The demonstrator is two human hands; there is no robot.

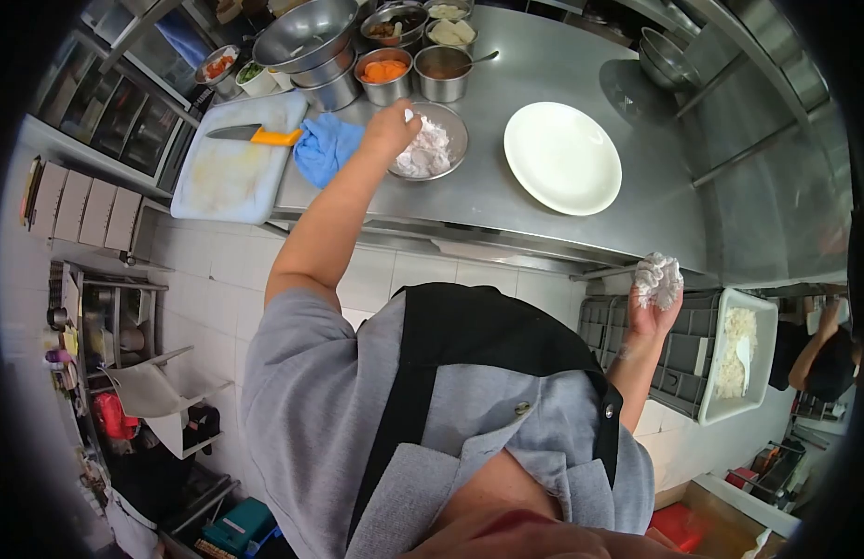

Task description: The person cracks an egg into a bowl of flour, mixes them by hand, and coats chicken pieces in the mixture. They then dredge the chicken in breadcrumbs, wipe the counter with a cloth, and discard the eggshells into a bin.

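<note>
My left hand [391,132] is closed at the left rim of a shallow metal bowl [459,140], with a white smear near its fingertips. Lumpy white powder [424,152] lies in that bowl. Away from the counter, at its front right, I hold up my right hand [657,291]. Its fingers are thickly caked in white, so I cannot see whether something is in them. A large white plate [562,158] sits on the counter to the right of the bowl. Left of the bowl lies a crumpled blue cloth [326,149], close to my left forearm.
A knife with a yellow handle [275,137] rests on a white cutting board [229,177]. Metal containers [385,84] of food and a large mixing bowl [306,42] line the back. A white tub [758,373] stands beside a grey crate [669,363] at right.
</note>
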